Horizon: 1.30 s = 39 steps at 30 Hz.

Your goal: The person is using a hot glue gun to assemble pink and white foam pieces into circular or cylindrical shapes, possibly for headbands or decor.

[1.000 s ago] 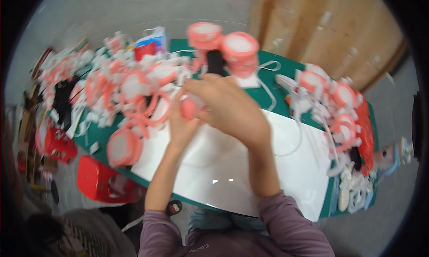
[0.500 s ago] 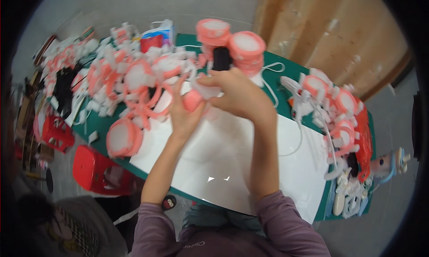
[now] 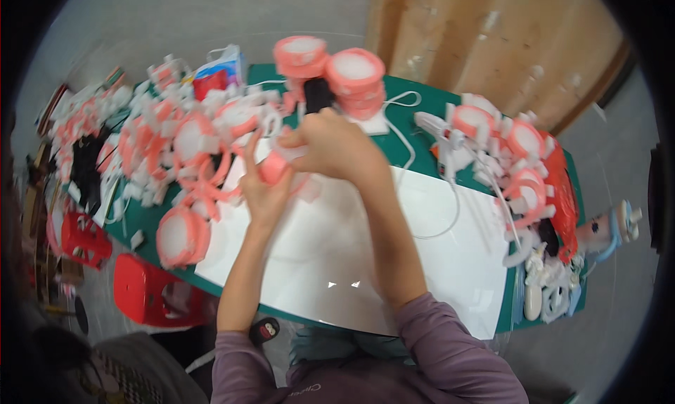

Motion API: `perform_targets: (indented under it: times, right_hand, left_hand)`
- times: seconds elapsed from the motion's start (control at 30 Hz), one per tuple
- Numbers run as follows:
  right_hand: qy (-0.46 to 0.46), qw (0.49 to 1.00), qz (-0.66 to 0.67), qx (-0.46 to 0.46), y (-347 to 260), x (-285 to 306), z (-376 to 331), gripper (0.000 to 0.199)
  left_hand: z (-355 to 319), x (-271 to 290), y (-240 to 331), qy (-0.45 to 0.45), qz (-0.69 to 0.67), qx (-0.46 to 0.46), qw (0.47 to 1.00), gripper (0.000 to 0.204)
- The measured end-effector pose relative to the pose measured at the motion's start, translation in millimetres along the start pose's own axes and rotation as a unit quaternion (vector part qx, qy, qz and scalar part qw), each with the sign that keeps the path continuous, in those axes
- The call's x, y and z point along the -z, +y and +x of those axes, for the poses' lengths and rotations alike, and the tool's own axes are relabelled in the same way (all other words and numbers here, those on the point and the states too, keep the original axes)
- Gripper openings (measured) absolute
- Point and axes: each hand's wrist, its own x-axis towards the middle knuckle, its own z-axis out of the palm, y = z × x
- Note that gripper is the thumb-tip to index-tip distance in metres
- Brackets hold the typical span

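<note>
My left hand (image 3: pixel 264 197) is closed around a small pink-and-white piece (image 3: pixel 273 168), soft-looking and blurred, above the white board. Its index finger sticks up past the piece. Against the upper right of the same piece, my right hand (image 3: pixel 330 147) is closed with its fingertips on the pale white part. Those fingers are partly smeared, and the exact kind of piece cannot be made out. Left of my hands lies a heap of pink rings with white blocks (image 3: pixel 193 140). A round pink-and-white stack (image 3: pixel 181 237) stands at the near left.
Tall round pink-and-white stacks (image 3: pixel 355 70) stand at the back beside a black object (image 3: pixel 318 96). A white glue gun (image 3: pixel 432 125) with a cord lies right of my hands. Further right are more pink rings (image 3: pixel 527 140) and a red bag (image 3: pixel 564 193). Red stools (image 3: pixel 144 291) stand left; another person sits nearby.
The whole view has shifted, so the table and my hands appear further left. Both hands stay together on the pink-and-white piece, with little change in grip.
</note>
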Motion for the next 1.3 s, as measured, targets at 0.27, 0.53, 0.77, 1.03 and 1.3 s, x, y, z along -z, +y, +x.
perform_targets:
  times: [0.27,0.53,0.77,1.03,1.3]
  right_hand:
    - [0.031,0.998,0.034,-0.031,-8.2,-2.7,-0.8,0.022]
    - [0.045,0.998,0.042,-0.022,-5.7,3.2,-0.9,0.017]
    - [0.065,0.995,0.07,0.019,-10.8,20.7,-15.4,0.022]
    - [0.208,0.974,0.056,0.069,-30.2,63.1,-58.8,0.02]
    - [0.228,0.951,0.145,0.149,-25.2,31.4,-90.2,0.009]
  left_hand:
    - [1.2,-0.5,2.8,-0.013,-0.087,0.003,0.996,0.065]
    - [4.6,4.6,4.3,-0.035,0.014,-0.038,0.999,0.066]
    - [3.2,-0.4,3.1,-0.025,-0.028,-0.093,0.995,0.071]
    - [0.2,2.0,16.5,-0.174,-0.087,-0.081,0.977,0.073]
    - [-5.3,-4.5,-13.6,-0.174,-0.08,-0.148,0.97,0.07]
